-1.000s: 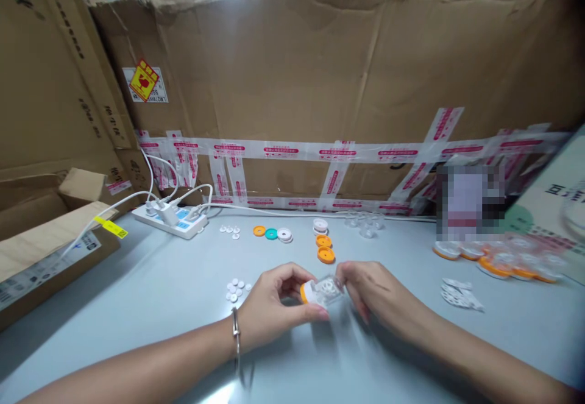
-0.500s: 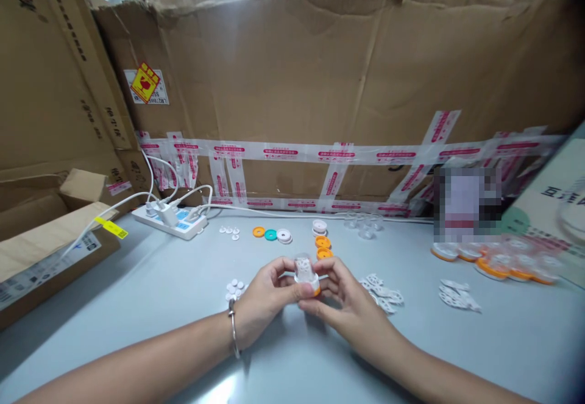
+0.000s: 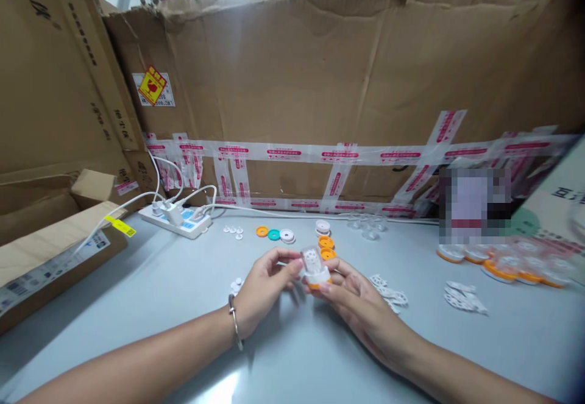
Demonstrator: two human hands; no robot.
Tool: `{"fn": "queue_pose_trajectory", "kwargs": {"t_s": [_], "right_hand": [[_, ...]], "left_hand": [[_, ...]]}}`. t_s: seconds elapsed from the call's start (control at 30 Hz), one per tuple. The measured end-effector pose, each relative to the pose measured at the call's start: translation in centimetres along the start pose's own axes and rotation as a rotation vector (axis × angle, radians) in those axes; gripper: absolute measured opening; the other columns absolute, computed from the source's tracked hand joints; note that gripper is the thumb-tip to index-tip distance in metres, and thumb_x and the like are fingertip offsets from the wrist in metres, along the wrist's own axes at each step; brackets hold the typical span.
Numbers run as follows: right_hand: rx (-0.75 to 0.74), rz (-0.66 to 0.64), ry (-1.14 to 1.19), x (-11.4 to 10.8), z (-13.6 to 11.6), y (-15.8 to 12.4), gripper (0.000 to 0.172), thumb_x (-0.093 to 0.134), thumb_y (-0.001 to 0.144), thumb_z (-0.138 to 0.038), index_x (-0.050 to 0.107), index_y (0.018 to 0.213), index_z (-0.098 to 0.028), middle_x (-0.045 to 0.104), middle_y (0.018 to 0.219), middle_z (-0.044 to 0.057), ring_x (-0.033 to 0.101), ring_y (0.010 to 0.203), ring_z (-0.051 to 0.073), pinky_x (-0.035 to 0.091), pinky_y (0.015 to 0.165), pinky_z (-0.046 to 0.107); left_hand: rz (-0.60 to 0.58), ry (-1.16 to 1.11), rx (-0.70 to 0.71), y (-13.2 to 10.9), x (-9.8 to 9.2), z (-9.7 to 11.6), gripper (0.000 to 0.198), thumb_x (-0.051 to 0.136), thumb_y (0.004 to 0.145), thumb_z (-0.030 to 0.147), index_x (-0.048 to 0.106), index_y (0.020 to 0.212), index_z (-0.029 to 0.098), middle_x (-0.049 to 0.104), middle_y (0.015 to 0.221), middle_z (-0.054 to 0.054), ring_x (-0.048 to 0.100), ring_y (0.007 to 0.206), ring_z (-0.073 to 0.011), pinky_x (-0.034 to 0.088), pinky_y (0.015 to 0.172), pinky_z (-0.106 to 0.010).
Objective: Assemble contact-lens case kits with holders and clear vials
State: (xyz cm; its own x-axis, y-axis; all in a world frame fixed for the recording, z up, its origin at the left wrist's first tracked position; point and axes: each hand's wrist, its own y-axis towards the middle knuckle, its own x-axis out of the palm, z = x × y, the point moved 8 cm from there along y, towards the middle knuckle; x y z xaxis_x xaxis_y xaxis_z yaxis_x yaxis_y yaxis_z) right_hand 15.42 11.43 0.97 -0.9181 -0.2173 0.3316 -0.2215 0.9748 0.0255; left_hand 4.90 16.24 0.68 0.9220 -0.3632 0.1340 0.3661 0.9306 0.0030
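Note:
A small container has a clear dome, a white collar and an orange base. Inside the dome stands a white piece full of holes. My right hand is closed round the base, thumb in front. From the left, my left hand pinches at the dome's edge with thumb and forefinger; its lower fingers are blurred. The container leans slightly to the left above the table. Behind it lie orange rings. White perforated pieces are near my right hand, and small white caps are partly hidden behind my left hand.
Along the back are a power strip, small white pegs, a teal ring, white rings and clear domes. At right sit several domed containers and more perforated pieces. Cardboard walls the back; an open box stands left.
The container has shifted slightly right and tilted to the left. My left thumb has moved from its base up to the dome's edge. My right thumb now presses the base. The view has shifted slightly.

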Motion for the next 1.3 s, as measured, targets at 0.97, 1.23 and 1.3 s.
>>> {"fn": "queue_pose_trajectory", "kwargs": {"t_s": [0.97,1.23,1.3], "right_hand": [[0.114,-0.158,0.377,1.1,1.5,-0.7,0.041,0.072,0.067,-0.023,0.042,0.095,-0.021,0.067,0.083,0.001,0.063,0.083,0.014,0.041,0.088,0.033],[0.096,-0.118,0.357,0.9,1.4,-0.7,0.040,0.071,0.069,-0.024,0.038,0.093,-0.022,0.067,0.084,-0.001,0.063,0.084,0.011,0.041,0.088,0.029],[0.024,-0.120,0.272,0.9,1.0,-0.7,0.038,0.068,0.074,-0.026,0.034,0.090,-0.024,0.068,0.083,-0.003,0.063,0.085,0.011,0.041,0.084,0.029]], "left_hand": [[-0.432,0.027,-0.038,-2.0,3.4,0.1,0.040,0.066,0.070,0.043,0.065,0.098,0.016,0.063,0.094,-0.007,0.054,0.092,-0.0215,0.041,0.081,-0.031],[-0.354,0.029,-0.010,-1.5,2.6,-0.2,0.031,0.067,0.071,0.037,0.065,0.095,0.018,0.059,0.096,-0.005,0.051,0.094,-0.0209,0.038,0.083,-0.030],[-0.325,0.067,0.031,-1.4,2.6,0.2,0.026,0.067,0.071,0.034,0.065,0.091,0.017,0.057,0.098,-0.005,0.049,0.096,-0.0209,0.036,0.086,-0.031]]}}
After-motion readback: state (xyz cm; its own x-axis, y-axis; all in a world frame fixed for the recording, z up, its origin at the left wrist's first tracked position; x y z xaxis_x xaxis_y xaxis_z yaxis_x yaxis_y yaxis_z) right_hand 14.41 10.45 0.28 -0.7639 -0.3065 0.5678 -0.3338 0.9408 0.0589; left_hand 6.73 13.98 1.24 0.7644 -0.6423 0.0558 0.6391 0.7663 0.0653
